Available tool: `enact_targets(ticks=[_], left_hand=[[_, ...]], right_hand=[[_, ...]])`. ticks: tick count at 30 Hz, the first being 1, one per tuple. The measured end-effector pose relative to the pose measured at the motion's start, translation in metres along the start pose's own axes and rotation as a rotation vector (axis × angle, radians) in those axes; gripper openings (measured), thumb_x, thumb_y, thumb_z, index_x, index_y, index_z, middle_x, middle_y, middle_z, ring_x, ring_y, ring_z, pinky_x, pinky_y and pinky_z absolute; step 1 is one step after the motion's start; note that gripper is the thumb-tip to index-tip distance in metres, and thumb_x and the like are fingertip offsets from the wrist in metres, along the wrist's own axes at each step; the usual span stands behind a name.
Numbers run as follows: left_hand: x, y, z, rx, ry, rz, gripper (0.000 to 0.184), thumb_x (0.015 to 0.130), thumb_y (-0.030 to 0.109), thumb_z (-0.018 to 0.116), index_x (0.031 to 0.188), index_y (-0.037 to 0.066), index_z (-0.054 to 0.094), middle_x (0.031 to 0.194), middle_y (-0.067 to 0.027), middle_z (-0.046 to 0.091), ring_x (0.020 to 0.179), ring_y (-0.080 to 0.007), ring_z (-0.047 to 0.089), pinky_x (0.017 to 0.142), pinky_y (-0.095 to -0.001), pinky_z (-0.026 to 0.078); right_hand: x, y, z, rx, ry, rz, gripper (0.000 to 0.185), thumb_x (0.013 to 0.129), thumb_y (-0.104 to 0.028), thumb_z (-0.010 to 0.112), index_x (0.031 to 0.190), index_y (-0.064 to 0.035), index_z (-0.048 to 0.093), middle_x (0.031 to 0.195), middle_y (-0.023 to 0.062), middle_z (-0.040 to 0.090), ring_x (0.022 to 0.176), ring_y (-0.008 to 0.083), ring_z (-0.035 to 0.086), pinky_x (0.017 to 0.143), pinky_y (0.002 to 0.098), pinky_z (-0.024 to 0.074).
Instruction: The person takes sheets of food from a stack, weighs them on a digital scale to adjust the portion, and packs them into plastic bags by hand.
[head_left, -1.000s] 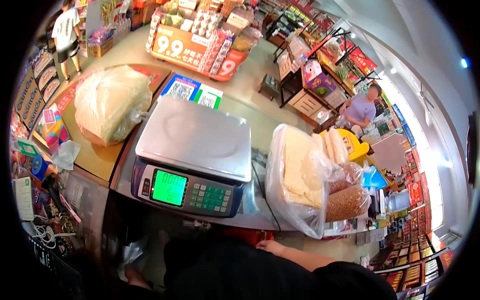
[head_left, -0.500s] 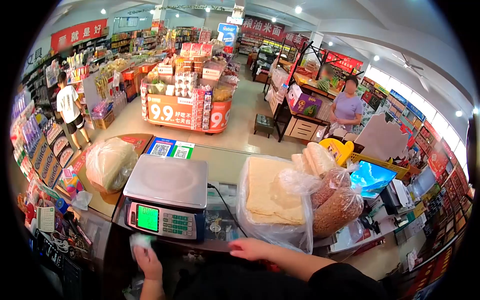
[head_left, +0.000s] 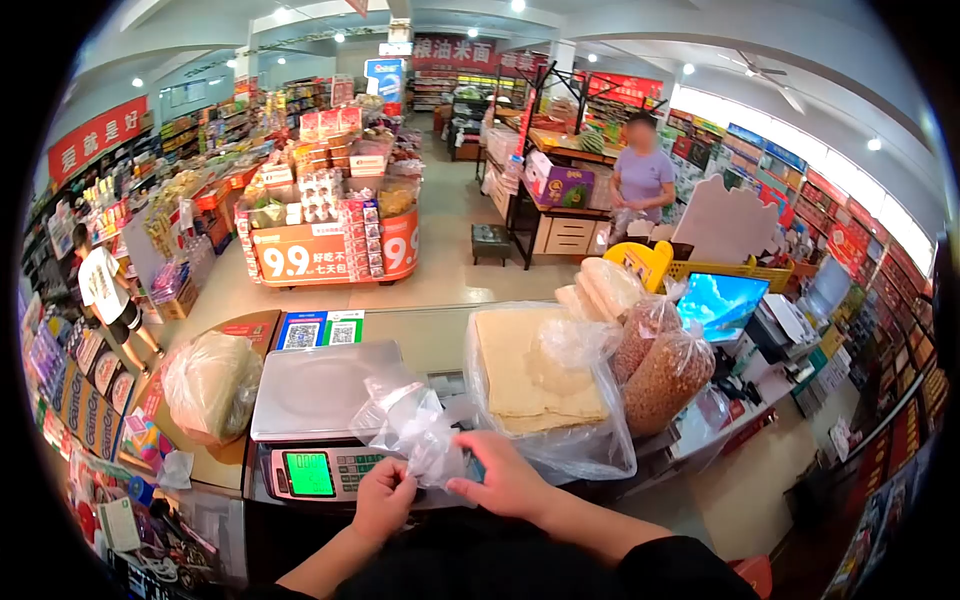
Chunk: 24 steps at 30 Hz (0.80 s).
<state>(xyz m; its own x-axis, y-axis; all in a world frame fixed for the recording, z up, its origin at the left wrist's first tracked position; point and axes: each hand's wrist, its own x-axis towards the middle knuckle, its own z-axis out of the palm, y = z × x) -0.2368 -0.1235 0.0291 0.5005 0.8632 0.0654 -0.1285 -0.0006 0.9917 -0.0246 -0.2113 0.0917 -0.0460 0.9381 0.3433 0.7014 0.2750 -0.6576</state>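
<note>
My left hand is closed, its fingers pinching the edge of a thin, clear plastic bag. The crumpled bag hangs over the right front of the digital scale and covers part of its keypad. At the bag's right side is my right hand, thumb and fingers apart, its fingertips at the plastic. Just beyond that hand, a stack of flat, pale yellow sheets lies in an open plastic bag. The scale's platform bears nothing but the bag's edge, and its green display is lit.
A bagged pale block stands left of the scale. Bags of brown granules and a lit monitor are at the right. QR code cards lie behind the scale. A person in a purple top stands beyond the counter; another person is at left.
My left hand has moved up and right with the plastic bag, which is now spread out between both hands. My right hand has come up to it. The view has shifted right.
</note>
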Motion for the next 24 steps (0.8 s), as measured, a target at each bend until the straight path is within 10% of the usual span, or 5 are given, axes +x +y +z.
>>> enact_targets(ticks=[6,16,24], left_hand=[[-0.009,-0.017,-0.051,0.153,-0.245,0.094,0.008,0.086,0.004,0.069,0.088,0.004,0.061,0.083,-0.0004,0.061,0.077,-0.0079,0.056,0.072,-0.0238,0.047],[0.000,0.018,-0.109,-0.046,-0.493,-0.076,0.012,0.095,0.011,0.070,0.096,0.003,0.061,0.086,0.0028,0.061,0.078,-0.0044,0.054,0.070,-0.0215,0.046],[0.013,0.007,-0.107,0.258,-0.530,0.189,0.013,0.087,0.013,0.073,0.086,0.004,0.063,0.080,0.0006,0.061,0.076,-0.0083,0.056,0.069,-0.0241,0.047]], right_hand=[[0.029,-0.039,0.039,-0.200,-0.364,-0.002,0.028,0.086,-0.032,0.073,0.085,-0.0040,0.071,0.086,0.0155,0.068,0.088,0.0372,0.065,0.081,0.0461,0.0493],[0.037,-0.056,0.097,0.188,-0.131,0.141,0.023,0.090,-0.026,0.067,0.091,-0.0029,0.067,0.086,0.0170,0.068,0.080,0.0308,0.067,0.072,0.0384,0.0516],[0.020,-0.038,0.090,0.786,-0.425,0.616,0.033,0.104,-0.032,0.056,0.098,-0.0029,0.070,0.081,-0.0017,0.065,0.074,0.0083,0.058,0.070,0.0256,0.0483]])
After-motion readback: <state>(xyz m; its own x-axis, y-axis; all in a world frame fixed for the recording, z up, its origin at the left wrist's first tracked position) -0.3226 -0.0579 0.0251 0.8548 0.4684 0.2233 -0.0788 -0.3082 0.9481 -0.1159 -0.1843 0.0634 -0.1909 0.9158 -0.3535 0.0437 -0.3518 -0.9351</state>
